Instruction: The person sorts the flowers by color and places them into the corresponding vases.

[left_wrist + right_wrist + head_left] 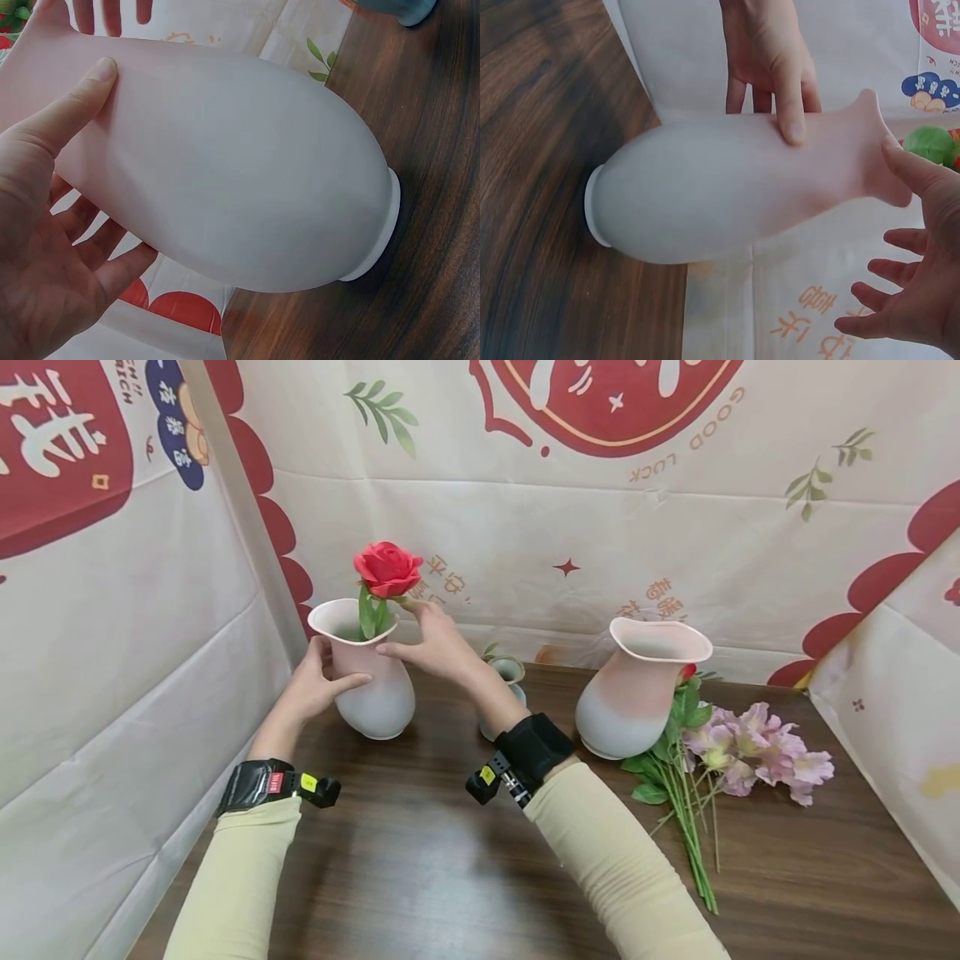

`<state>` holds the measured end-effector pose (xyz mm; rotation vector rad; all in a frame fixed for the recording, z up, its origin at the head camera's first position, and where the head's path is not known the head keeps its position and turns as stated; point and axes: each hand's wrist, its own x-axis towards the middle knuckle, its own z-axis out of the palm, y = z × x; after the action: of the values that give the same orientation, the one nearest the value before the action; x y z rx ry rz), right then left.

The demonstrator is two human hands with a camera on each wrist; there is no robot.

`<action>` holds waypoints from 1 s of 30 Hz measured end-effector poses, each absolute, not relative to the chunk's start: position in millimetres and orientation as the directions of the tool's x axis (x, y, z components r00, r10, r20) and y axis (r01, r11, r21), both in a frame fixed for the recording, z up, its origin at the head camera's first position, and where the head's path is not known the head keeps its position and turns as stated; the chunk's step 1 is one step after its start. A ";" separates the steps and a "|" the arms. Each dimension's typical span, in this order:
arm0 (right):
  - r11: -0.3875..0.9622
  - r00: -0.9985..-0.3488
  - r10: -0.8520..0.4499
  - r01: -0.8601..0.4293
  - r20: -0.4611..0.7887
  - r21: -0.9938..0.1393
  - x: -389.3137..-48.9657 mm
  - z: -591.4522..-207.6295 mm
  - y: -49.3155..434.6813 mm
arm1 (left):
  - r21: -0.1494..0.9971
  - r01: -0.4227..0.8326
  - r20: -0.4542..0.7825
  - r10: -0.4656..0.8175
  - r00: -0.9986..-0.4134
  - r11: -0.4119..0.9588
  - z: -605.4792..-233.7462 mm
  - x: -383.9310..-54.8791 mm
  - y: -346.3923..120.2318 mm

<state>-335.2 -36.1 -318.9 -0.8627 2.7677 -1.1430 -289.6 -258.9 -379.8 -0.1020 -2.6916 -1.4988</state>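
Pale sleeves [232,877] lead to the left vase [378,697], which the left hand [310,683] grips. The right hand [435,643], fingers spread, thumb at the rim, is nearer the upright rose [387,568] inside.

On the desk [420,877] we find, from left to right, the left vase [378,697], the middle vase [509,670], partly hidden behind the right forearm [491,693], and the right vase [621,710]. In the left vase's mouth we see the rose [388,570]; the left hand [311,683] lies at the neck's left, the right hand [435,642] at the rim's right. Beside the right vase, on its right, we note stems [686,806] running toward the front, with blossoms [761,750] farther right; behind all, the cloth [450,510]
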 end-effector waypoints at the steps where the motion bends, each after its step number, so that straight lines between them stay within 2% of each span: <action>1: 0.580 -0.847 -0.501 -0.482 0.179 -0.657 -335.5 -319.4 -34.4 | 0.846 0.085 0.082 0.028 -0.996 0.526 -379.7 -289.4 -259.2; 11: 0.599 -0.859 -0.493 -0.449 0.137 -0.663 -335.9 -323.3 -16.1 | 0.855 0.059 0.054 0.026 -0.998 0.516 -378.5 -288.3 -260.7; 30: 0.591 -0.861 -0.454 -0.482 0.227 -0.647 -329.7 -332.7 26.2 | 0.851 0.068 0.061 0.030 -0.998 0.521 -379.4 -290.0 -259.5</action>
<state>-329.7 26.2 -332.7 -0.8354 2.8355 -1.1715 -290.0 -259.5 -379.4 -0.0877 -2.7058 -1.5166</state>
